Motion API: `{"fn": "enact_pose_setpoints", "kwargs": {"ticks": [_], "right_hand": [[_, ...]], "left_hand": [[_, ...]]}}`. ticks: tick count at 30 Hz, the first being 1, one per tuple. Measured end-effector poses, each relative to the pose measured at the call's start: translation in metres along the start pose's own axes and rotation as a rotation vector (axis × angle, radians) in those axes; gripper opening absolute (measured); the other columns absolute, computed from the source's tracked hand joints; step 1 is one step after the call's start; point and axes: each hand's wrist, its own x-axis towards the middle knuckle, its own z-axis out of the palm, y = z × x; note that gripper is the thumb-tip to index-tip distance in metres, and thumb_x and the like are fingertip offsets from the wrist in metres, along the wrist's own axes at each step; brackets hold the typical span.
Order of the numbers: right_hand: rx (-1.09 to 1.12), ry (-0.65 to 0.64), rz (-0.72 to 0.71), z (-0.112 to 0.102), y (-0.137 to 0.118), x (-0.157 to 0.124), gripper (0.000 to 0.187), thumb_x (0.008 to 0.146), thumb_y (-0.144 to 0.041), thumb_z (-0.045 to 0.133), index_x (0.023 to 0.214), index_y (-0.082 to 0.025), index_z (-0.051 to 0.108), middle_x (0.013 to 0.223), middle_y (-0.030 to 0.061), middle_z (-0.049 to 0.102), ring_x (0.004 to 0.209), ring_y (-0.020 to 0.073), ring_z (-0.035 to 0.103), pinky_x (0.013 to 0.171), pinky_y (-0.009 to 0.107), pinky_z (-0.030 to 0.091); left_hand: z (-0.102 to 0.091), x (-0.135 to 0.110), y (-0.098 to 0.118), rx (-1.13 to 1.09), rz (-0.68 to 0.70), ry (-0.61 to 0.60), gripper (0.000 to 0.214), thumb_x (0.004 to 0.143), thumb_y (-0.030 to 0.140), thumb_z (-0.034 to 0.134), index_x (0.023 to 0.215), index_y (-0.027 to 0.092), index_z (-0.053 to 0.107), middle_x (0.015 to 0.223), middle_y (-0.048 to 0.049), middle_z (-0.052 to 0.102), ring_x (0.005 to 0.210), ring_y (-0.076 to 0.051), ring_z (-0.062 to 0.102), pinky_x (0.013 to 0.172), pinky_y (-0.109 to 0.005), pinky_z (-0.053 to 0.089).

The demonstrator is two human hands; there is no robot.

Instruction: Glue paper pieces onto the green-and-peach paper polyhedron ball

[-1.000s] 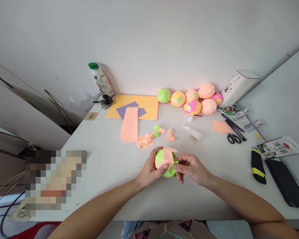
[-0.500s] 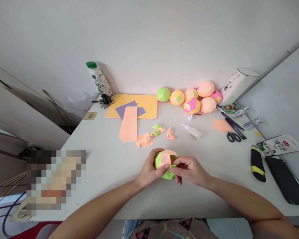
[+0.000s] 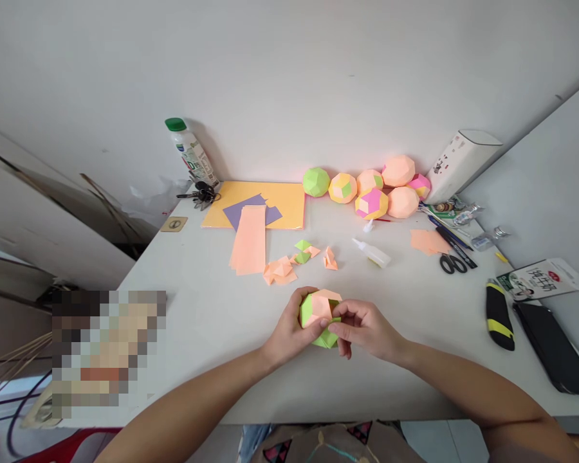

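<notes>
Near the front of the table, my left hand point(image 3: 292, 328) is wrapped round a folded paper ball point(image 3: 321, 305) of orange and green facets, thumb on its front. A dark opening shows on the ball's right side. There my right hand point(image 3: 367, 328) pinches the green paper edge between thumb and fingers; the exact contact is partly hidden. Just beyond lie folded orange pieces point(image 3: 280, 269), green folded pieces point(image 3: 302, 251) and a single orange folded piece point(image 3: 330, 258). A glue bottle point(image 3: 372, 253) lies on its side, its cap point(image 3: 368, 226) off behind it.
Finished paper balls point(image 3: 371, 204) line the wall. Orange strips point(image 3: 251, 241) and purple paper point(image 3: 236, 211) rest on a yellow sheet point(image 3: 289, 202). Scissors point(image 3: 453, 263), pens, a black-and-yellow cutter point(image 3: 500, 315) and a black phone-like slab point(image 3: 554, 347) lie right; a bottle point(image 3: 193, 154) and keys point(image 3: 202, 195) stand left.
My right fingers have shifted slightly at the ball's green edge, near the opening. The left hand keeps its hold, and the things on the table stay where they were.
</notes>
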Motion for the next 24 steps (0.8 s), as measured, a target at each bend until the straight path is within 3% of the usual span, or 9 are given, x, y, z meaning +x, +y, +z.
{"fn": "enact_pose_setpoints", "kwargs": {"ticks": [9, 12, 16, 19, 22, 24], "right_hand": [[-0.033, 0.026, -0.019, -0.001, 0.002, 0.0, 0.029, 0.079, -0.041, 0.069, 0.07, -0.015, 0.061, 0.05, -0.0037, 0.056, 0.043, 0.0089, 0.053, 0.043, 0.022, 0.046], [0.024, 0.062, -0.041, -0.003, 0.003, 0.001, 0.03, 0.078, -0.042, 0.07, 0.069, -0.015, 0.059, 0.051, -0.0036, 0.057, 0.043, 0.01, 0.056, 0.041, 0.022, 0.046], [0.103, 0.114, -0.034, -0.009, 0.001, 0.005, 0.03, 0.08, -0.043, 0.069, 0.076, -0.015, 0.059, 0.056, -0.0033, 0.06, 0.042, 0.01, 0.057, 0.041, 0.023, 0.047], [0.152, 0.048, 0.022, -0.015, -0.003, 0.007, 0.033, 0.077, -0.041, 0.072, 0.093, -0.014, 0.062, 0.067, -0.0002, 0.064, 0.048, 0.0109, 0.06, 0.044, 0.024, 0.049], [0.174, -0.034, 0.062, -0.019, -0.006, 0.008, 0.046, 0.072, -0.035, 0.078, 0.109, -0.015, 0.059, 0.076, 0.0014, 0.064, 0.057, 0.0106, 0.059, 0.044, 0.02, 0.044], [0.168, -0.058, 0.074, -0.021, -0.006, 0.008, 0.046, 0.069, -0.031, 0.08, 0.107, -0.015, 0.061, 0.078, 0.0009, 0.062, 0.059, 0.0081, 0.054, 0.044, 0.017, 0.037]], "left_hand": [[0.001, -0.001, -0.005, -0.016, 0.057, -0.046, 0.059, 0.08, 0.05, 0.062, 0.123, 0.02, 0.037, 0.11, -0.0107, 0.057, 0.096, -0.024, 0.058, 0.081, -0.039, 0.051], [-0.002, 0.002, -0.009, -0.154, 0.086, -0.19, 0.076, 0.076, 0.056, 0.064, 0.134, 0.023, 0.027, 0.122, -0.0142, 0.053, 0.104, -0.028, 0.058, 0.083, -0.042, 0.051], [-0.003, 0.009, -0.016, -0.222, 0.162, -0.339, 0.11, 0.061, 0.053, 0.079, 0.144, 0.03, 0.012, 0.142, -0.0181, 0.038, 0.119, -0.034, 0.053, 0.094, -0.051, 0.045], [-0.001, 0.011, -0.02, -0.301, 0.155, -0.396, 0.106, 0.068, 0.048, 0.077, 0.144, 0.035, 0.004, 0.139, -0.0177, 0.041, 0.11, -0.031, 0.061, 0.092, -0.052, 0.047], [0.0, 0.011, -0.022, -0.345, 0.17, -0.374, 0.098, 0.072, 0.046, 0.074, 0.142, 0.034, 0.006, 0.14, -0.0176, 0.04, 0.113, -0.032, 0.059, 0.092, -0.051, 0.048], [0.0, 0.011, -0.022, -0.301, 0.208, -0.3, 0.095, 0.071, 0.047, 0.075, 0.142, 0.032, 0.012, 0.143, -0.0172, 0.036, 0.123, -0.034, 0.05, 0.096, -0.051, 0.046]]}}
